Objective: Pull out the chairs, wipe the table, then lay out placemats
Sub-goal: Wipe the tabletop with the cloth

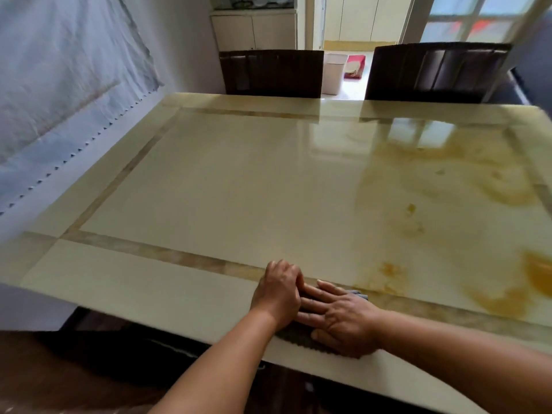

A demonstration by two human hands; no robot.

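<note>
Your right hand lies flat and spread, palm down, fingers stretched toward the left, pressing a dark grey cloth onto the near edge of the table. Your left hand is curled into a loose fist just beside it, its knuckles over the cloth's far-left part and touching the right fingers — whether it pinches the fabric underneath you cannot tell. The cloth is mostly hidden; a ribbed or zigzag hem shows below the right palm, and a bluish corner pokes out past the right hand.

The table is a glossy cream rectangle, stone-like, with an inlaid tan band forming a frame inside the rim. Amber, cloudy veining or staining spreads across its right side. Two dark brown chairs with slatted, shiny backs stand against the far edge. A pale, creased sheet with a scalloped edge hangs along the left wall. No writing is legible.
</note>
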